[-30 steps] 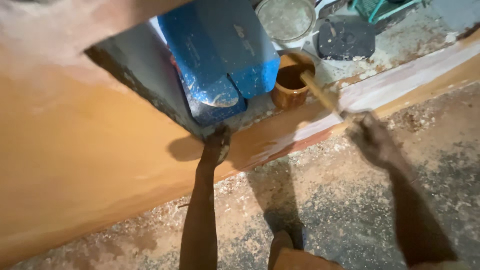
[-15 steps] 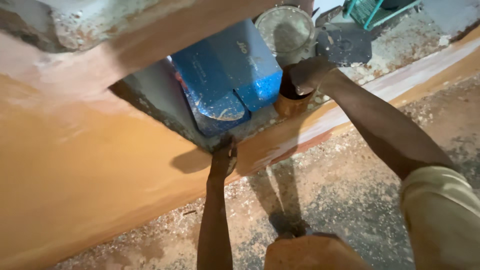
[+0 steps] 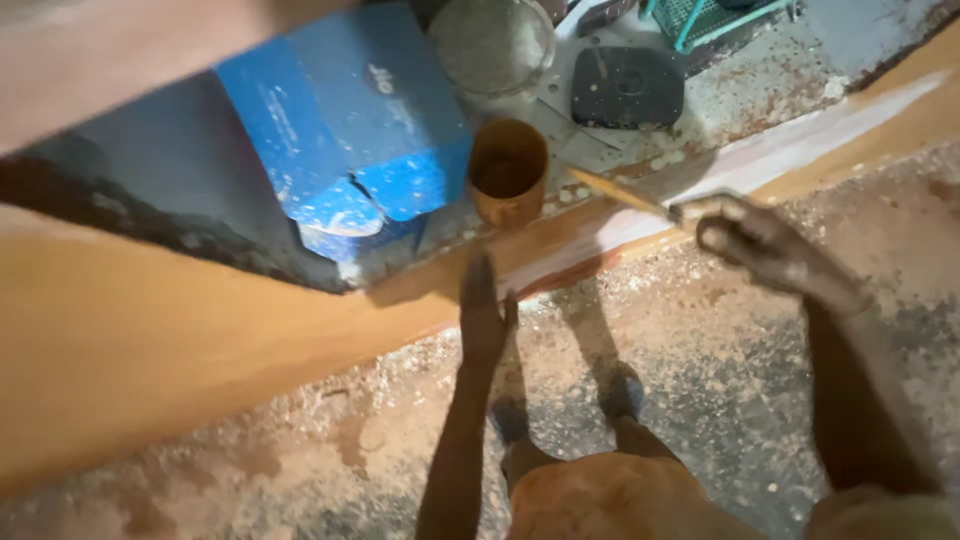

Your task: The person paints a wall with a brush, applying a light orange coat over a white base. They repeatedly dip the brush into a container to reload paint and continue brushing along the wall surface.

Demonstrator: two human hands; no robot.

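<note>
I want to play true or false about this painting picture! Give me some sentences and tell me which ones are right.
1. The right hand holds a brush. True.
2. The small brown pot lies tipped over on the floor. False: it stands upright on the ledge beside the blue box.
3. The left hand rests against the edge of the orange board. True.
4. The brush is dipped in the pot. False: its tip is over the board, right of the pot.
5. The box is red. False: it is blue.
</note>
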